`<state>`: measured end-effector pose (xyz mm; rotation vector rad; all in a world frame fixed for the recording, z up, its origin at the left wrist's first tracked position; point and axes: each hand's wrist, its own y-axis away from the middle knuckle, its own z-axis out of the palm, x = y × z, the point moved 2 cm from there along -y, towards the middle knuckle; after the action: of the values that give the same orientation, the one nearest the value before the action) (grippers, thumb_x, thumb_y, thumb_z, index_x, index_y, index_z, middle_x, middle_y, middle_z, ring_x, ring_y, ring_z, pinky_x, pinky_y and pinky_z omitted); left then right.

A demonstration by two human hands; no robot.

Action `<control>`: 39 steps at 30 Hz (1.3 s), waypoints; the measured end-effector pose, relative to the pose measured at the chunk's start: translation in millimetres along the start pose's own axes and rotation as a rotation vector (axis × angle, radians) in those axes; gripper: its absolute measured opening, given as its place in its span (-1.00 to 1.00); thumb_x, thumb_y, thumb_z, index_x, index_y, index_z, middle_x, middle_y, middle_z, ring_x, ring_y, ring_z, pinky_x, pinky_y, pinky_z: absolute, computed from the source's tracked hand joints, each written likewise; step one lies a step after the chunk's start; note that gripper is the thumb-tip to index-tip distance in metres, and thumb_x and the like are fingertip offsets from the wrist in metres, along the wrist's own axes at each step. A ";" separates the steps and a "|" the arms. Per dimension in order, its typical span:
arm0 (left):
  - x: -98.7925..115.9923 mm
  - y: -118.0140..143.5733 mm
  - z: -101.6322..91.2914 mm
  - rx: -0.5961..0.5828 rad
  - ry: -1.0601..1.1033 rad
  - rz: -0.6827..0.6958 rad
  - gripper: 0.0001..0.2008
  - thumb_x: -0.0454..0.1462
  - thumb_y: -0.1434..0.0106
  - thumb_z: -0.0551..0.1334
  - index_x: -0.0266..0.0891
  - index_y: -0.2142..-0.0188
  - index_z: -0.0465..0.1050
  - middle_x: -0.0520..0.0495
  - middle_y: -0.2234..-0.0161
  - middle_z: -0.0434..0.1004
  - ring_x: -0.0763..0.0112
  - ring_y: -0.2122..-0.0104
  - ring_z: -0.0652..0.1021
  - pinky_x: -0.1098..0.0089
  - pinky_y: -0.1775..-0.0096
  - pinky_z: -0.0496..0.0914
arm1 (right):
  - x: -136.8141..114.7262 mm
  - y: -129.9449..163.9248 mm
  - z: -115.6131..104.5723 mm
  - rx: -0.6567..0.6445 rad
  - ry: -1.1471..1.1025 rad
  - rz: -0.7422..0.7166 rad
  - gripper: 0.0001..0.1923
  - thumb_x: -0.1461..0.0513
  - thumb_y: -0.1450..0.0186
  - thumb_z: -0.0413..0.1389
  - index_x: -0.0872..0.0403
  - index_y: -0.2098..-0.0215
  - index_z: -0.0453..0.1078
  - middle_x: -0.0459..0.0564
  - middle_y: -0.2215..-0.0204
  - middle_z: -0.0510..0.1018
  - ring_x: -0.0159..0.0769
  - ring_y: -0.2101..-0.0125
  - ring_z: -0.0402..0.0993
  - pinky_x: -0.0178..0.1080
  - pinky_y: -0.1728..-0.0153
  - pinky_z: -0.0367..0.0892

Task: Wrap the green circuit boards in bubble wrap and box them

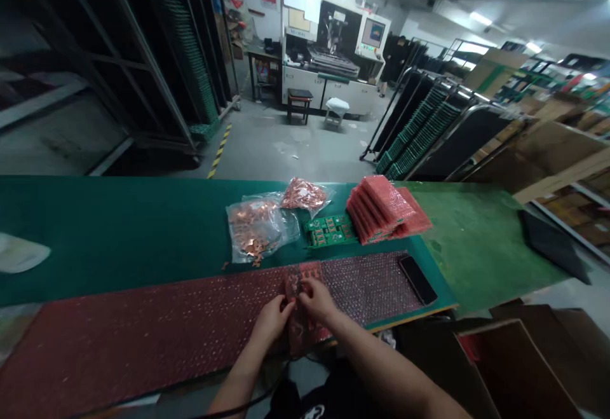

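Observation:
A long sheet of reddish bubble wrap point(181, 323) lies along the front of the table, with a folded part point(300, 336) near its middle. Through this fold, board-like shapes show dimly. My left hand point(272, 322) is closed at the left edge of the fold, thumb and fingers pinching the wrap. Just to its right, my right hand point(318, 303) is closed on top of the fold, its fingertips pressed together on the film. Beyond the hands, green circuit boards point(331, 231) lie next to a stack of pink bubble-wrapped packs point(379, 206).
A clear bag of copper-coloured parts point(255, 225) has spilled some pieces; another bag point(305, 195) sits behind it. A phone point(417, 279) rests on the wrap's right end. Racks point(424, 120) and a machine point(333, 44) stand beyond the green table point(119, 234).

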<state>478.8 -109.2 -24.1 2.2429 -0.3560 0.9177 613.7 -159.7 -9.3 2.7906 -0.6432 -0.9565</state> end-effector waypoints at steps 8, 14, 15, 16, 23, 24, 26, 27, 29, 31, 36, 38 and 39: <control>-6.4 2.7 5.9 0.029 -0.227 0.036 -0.71 -0.29 -0.26 0.04 -0.34 0.06 0.33 -0.21 0.05 0.43 0.34 0.06 0.45 0.41 0.04 0.25 | 57.8 -91.0 -86.9 0.103 0.386 0.117 -0.40 0.46 -0.15 -0.02 0.17 -0.17 0.11 0.23 -0.19 0.07 -0.13 -0.08 0.19 -0.22 0.03 0.24; -11.0 1.5 9.0 0.075 -0.197 0.045 -0.66 -0.30 -0.24 0.04 -0.42 0.02 0.31 -0.26 0.02 0.40 0.26 0.02 0.42 0.32 -0.01 0.25 | 64.6 -107.3 -93.9 -0.036 0.568 0.071 -0.58 0.48 -0.25 -0.17 0.16 -0.04 0.21 0.22 -0.08 0.20 -0.21 0.06 0.33 -0.25 0.17 0.27; -12.3 1.3 10.0 0.093 -0.178 0.049 -0.66 -0.30 -0.24 0.04 -0.42 0.03 0.31 -0.26 0.04 0.41 0.25 0.03 0.43 0.31 0.00 0.26 | 65.5 -107.6 -95.0 -0.055 0.589 0.052 -0.63 0.46 -0.25 -0.15 0.17 0.00 0.23 0.21 -0.05 0.22 -0.23 0.10 0.35 -0.27 0.20 0.27; -13.9 1.0 11.1 0.117 -0.156 0.055 -0.66 -0.29 -0.23 0.05 -0.42 0.04 0.32 -0.26 0.06 0.42 0.24 0.06 0.44 0.29 0.02 0.28 | 66.7 -108.1 -96.5 -0.074 0.608 0.033 -0.66 0.45 -0.25 -0.11 0.17 0.03 0.23 0.19 -0.03 0.23 -0.25 0.14 0.38 -0.28 0.22 0.27; -25.3 -1.4 17.9 0.258 0.032 0.057 -0.70 -0.24 -0.10 0.12 -0.32 0.18 0.40 -0.14 0.28 0.46 0.27 0.30 0.50 0.25 0.17 0.38 | 70.7 -108.2 -118.7 -0.121 0.713 -0.094 -0.68 0.45 -0.17 -0.04 0.20 0.09 0.23 0.15 0.06 0.27 -0.29 0.26 0.40 -0.31 0.30 0.24; -26.3 -1.9 18.0 0.269 0.061 0.053 -0.69 -0.23 -0.09 0.13 -0.32 0.18 0.40 -0.13 0.29 0.46 0.28 0.32 0.50 0.25 0.18 0.38 | 69.8 -104.5 -121.7 -0.120 0.717 -0.119 -0.68 0.44 -0.19 -0.05 0.20 0.08 0.23 0.16 0.04 0.27 -0.28 0.21 0.38 -0.31 0.28 0.24; -27.9 -3.4 16.6 0.282 0.120 0.050 -0.69 -0.23 -0.07 0.13 -0.31 0.19 0.42 -0.14 0.29 0.47 0.27 0.31 0.50 0.24 0.16 0.38 | 66.5 -92.5 -122.9 -0.136 0.736 -0.230 -0.68 0.41 -0.24 -0.09 0.16 0.03 0.22 0.15 -0.03 0.24 -0.23 0.10 0.30 -0.30 0.24 0.24; -28.4 -4.4 15.1 0.283 0.149 0.054 -0.69 -0.22 -0.07 0.13 -0.30 0.21 0.43 -0.15 0.28 0.48 0.26 0.28 0.50 0.24 0.13 0.38 | 64.2 -84.2 -120.1 -0.161 0.760 -0.329 -0.67 0.38 -0.27 -0.11 0.13 0.00 0.21 0.15 -0.05 0.23 -0.20 0.06 0.26 -0.28 0.24 0.24; -29.6 -6.6 11.7 0.250 0.220 0.038 -0.69 -0.20 -0.08 0.10 -0.30 0.24 0.45 -0.18 0.23 0.50 0.25 0.22 0.50 0.23 0.10 0.37 | 58.9 -63.8 -107.5 -0.226 0.823 -0.607 -0.62 0.34 -0.31 -0.14 0.10 -0.09 0.15 0.15 -0.07 0.25 -0.15 0.07 0.22 -0.22 0.28 0.25; -30.5 -8.5 9.1 0.174 0.316 -0.023 -0.64 -0.16 -0.12 0.03 -0.32 0.22 0.45 -0.20 0.22 0.50 0.25 0.25 0.51 0.24 0.17 0.40 | 54.3 -41.6 -88.7 -0.265 0.863 -0.910 -0.55 0.30 -0.32 -0.15 0.12 -0.19 0.05 0.17 -0.07 0.27 -0.13 0.14 0.24 -0.17 0.32 0.24; -25.8 -4.3 8.9 0.174 0.340 0.029 -0.52 -0.02 -0.04 0.09 -0.34 0.22 0.47 -0.19 0.30 0.48 0.24 0.30 0.49 0.25 0.21 0.41 | 49.5 -8.4 -45.4 -0.222 0.871 -1.118 -0.49 0.25 -0.33 -0.15 0.23 -0.23 -0.02 0.18 -0.09 0.26 -0.17 0.25 0.24 -0.15 0.38 0.20; -23.6 -0.1 12.2 0.221 0.271 0.069 -0.45 -0.01 0.03 0.15 -0.37 0.17 0.45 -0.18 0.31 0.44 0.26 0.34 0.48 0.24 0.22 0.41 | 50.3 -3.9 -37.5 -0.198 0.869 -1.076 -0.48 0.25 -0.32 -0.13 0.26 -0.22 -0.01 0.18 -0.07 0.29 -0.16 0.23 0.24 -0.16 0.36 0.19; -23.2 1.7 14.2 0.237 0.247 0.073 -0.42 -0.01 0.04 0.16 -0.39 0.13 0.43 -0.17 0.31 0.42 0.27 0.37 0.47 0.23 0.23 0.41 | 51.2 -2.4 -36.0 -0.188 0.860 -1.057 -0.47 0.25 -0.31 -0.12 0.26 -0.23 -0.02 0.18 -0.07 0.29 -0.16 0.23 0.24 -0.16 0.35 0.19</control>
<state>468.7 -120.3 -46.9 2.3032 -0.2265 1.3203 672.9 -180.3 -9.9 2.8401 1.0223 0.2237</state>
